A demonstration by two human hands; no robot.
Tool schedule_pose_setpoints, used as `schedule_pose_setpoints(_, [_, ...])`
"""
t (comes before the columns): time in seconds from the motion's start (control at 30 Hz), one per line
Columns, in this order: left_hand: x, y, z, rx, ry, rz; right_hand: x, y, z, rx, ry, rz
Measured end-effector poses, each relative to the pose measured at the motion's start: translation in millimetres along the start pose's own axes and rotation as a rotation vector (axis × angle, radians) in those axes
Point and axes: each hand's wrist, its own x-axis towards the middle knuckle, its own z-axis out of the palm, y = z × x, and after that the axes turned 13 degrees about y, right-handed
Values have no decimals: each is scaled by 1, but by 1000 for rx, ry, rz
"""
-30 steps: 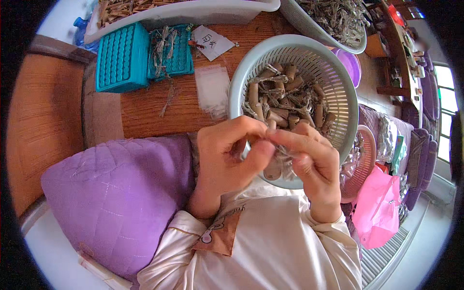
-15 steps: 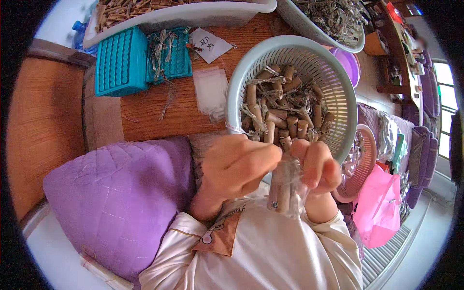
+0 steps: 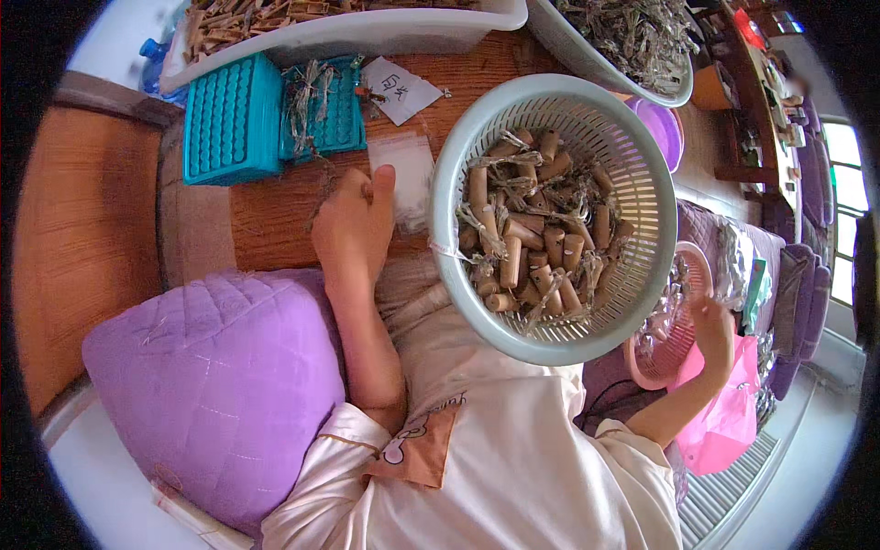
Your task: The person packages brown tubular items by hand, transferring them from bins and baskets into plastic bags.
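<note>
My left hand [image 3: 353, 225] is over the wooden table, by a stack of clear plastic bags [image 3: 403, 174] and thin tangled strands. Its thumb stands apart from the bent fingers, whose tips are hidden; nothing shows in its grasp. My right hand [image 3: 714, 332] reaches over the rim of a pink basket [image 3: 662, 367] at the right, which contains clear packets. The right fingers are small and blurred, and I cannot make out anything in them. Between my arms, a grey-green slotted basket [image 3: 443, 220] contains many short brown cylinders [image 3: 524, 231] with pale strands tied to some.
Teal ridged trays [image 3: 234, 119] stand on the table, with tied strands [image 3: 310, 96] on one. A paper note [image 3: 401, 89] lies nearby. Behind are a white tub [image 3: 367, 41] of brown strips and another tub [image 3: 632, 41]. A purple cushion [image 3: 220, 403] is at left, a pink bag [image 3: 724, 431] at right.
Both hands were together before my chest with a clear bag of brown cylinders. They have parted: the left forward to the table, the right out to the pink basket. The bag is out of sight.
</note>
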Motion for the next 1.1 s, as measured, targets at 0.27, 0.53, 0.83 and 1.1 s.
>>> schedule_pose_setpoints(0.27, [-2, -14, 22, 88, 1, -69, 11, -103, -17, 469, 131, -200])
schedule_pose_setpoints(0.53, [-2, -22, 28, 53, 102, 66, 46, -218, -2, 566, 156, -764])
schedule_pose_setpoints(0.83, [2, -9, 5, -318, 43, -167, 70, -227, 6, 549, -11, -779])
schedule_pose_setpoints(1.1, [-12, -2, -31, -969, -99, -37, 37, -213, -21, 1423, -228, -283])
